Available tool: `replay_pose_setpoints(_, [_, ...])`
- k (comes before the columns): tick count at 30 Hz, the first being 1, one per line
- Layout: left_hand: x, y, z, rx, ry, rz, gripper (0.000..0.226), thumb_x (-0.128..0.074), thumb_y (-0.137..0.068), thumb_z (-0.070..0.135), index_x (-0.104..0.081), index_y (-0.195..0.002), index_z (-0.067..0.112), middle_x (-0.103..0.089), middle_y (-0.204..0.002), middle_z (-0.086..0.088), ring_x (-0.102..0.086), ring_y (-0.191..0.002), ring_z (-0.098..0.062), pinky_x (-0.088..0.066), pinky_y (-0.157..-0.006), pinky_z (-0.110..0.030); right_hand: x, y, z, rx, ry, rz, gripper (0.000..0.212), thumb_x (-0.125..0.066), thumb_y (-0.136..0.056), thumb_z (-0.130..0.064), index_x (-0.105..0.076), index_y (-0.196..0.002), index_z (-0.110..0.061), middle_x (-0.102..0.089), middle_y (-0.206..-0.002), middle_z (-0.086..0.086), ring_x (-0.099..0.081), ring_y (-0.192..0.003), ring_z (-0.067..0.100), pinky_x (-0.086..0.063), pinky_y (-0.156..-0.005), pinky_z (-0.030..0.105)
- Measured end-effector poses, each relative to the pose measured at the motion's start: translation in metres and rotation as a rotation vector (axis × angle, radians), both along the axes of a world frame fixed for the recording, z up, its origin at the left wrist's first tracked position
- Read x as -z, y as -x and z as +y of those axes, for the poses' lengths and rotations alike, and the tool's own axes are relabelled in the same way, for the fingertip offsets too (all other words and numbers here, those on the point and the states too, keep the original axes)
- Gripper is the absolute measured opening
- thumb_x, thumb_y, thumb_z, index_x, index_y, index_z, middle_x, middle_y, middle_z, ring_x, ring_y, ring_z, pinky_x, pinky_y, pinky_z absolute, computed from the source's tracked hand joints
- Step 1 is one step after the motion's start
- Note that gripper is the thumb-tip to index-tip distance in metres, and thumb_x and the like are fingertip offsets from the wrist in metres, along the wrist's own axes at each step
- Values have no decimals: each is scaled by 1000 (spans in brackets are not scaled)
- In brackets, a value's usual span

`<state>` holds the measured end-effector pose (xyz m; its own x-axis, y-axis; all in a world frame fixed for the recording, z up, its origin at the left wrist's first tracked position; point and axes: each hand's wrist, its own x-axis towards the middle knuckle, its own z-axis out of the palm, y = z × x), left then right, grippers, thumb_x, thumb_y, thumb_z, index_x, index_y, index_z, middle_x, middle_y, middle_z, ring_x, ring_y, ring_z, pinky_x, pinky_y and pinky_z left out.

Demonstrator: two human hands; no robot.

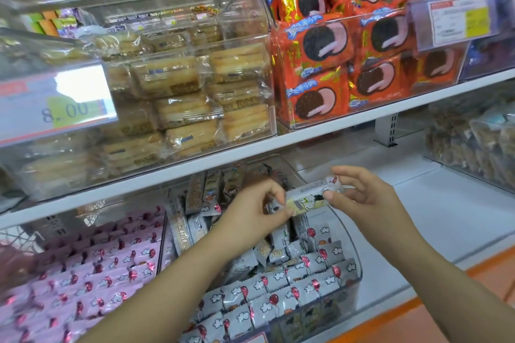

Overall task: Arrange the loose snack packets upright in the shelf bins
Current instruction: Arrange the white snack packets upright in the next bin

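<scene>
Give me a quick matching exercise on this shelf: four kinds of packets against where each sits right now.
Things:
1. pale packet with cartoon print
2. orange chocolate-biscuit packets
3. pink balloon-print packets
4. clear-wrapped golden cakes

Places:
A. upper shelf, right bin
B. lower shelf, left bin
C. held between both hands
D. upper shelf, left bin

Pairs: 1-C, 2-A, 3-B, 4-D

clear glossy plastic bins [351, 259], shiny foil packets [281, 303]

1. One head-worn wide-angle view, looking forward and slightly down along both forearms.
2. It sits close to the white shelf [278, 145], tilted, upper bins level with the eye.
3. The lower clear bin [354, 273] lies just below centre.
</scene>
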<state>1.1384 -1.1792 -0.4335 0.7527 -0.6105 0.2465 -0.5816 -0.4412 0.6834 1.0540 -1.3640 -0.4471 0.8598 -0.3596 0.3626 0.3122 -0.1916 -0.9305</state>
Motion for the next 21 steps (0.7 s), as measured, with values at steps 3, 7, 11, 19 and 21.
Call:
replay_pose_setpoints(3, [-5,-3,-8,18,-54,17,16,-68,-85,28,-54,-87,35,-62,-93,14,-61,-91,-5,-48,-83,-21,-4,5,5,95,182,-115,39,-70,-82,-11,-55,-101,-42,-59,-102,-20,-57,-90,-12,-47,-74,6])
replay_pose_setpoints(7, [-10,-27,-20,-111,-264,-224,34,-59,-93,25,-53,-126,23,-59,-119,9,-57,-106,-7,-41,-85,-14,-4,6,8,137,418,-114,47,-69,-83,-19,-44,-100,-55,-48,-101,-38,-54,-89,-16,-41,-75,1])
replay_pose_setpoints(11, [-2,-44,-34,-114,-516,-306,45,-60,-92,31,-47,-134,23,-60,-126,-2,-59,-108,-21,-49,-94,-37,0,6,7,90,525,-69,46,-68,-84,-21,-43,-98,-57,-44,-101,-43,-47,-88,-22,-35,-74,-4])
replay_pose_setpoints(19, [5,-52,-55,-65,-703,-322,33,-62,-88,39,-61,-116,23,-59,-121,0,-58,-99,-21,-50,-87,-39,3,6,0,41,542,-68,46,-69,-84,-19,-47,-99,-56,-49,-95,-52,-46,-94,-25,-34,-76,-4])
replay_pose_setpoints(21, [3,-50,-56,-54,-681,-274,27,-64,-87,35,-62,-111,23,-57,-121,0,-56,-101,-21,-49,-88,-37,3,6,-1,38,547,-67,45,-68,-84,-19,-47,-99,-56,-49,-95,-51,-47,-94,-24,-35,-76,-4])
